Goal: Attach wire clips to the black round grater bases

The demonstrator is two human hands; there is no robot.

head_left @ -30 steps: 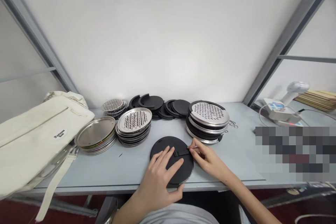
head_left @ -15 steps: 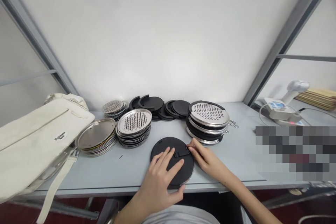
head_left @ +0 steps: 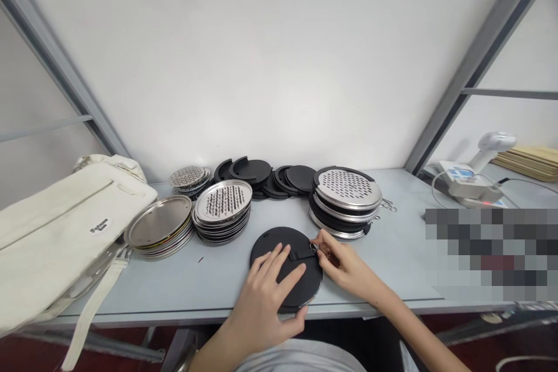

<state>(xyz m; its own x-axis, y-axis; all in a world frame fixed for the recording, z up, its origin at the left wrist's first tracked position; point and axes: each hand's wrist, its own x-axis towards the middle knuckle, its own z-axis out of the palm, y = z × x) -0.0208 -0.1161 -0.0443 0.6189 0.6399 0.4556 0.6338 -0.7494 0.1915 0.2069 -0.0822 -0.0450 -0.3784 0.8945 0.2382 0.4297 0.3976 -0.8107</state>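
On my left stands a stack of smooth, round steel plates (head_left: 159, 221), then one of round steel graters (head_left: 223, 202). My left hand (head_left: 261, 296) lies spread on the round black disc (head_left: 288, 266) near the grey table's (head_left: 174, 285) front edge; at its far-right rim, a small shiny metal ring (head_left: 313, 247) is pinched in my right hand's (head_left: 342, 261) fingertips.

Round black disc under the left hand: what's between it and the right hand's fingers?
In the head view, a small metal piece, apparently a ring, lies at the edge of the disc; the right hand seems to pinch it.
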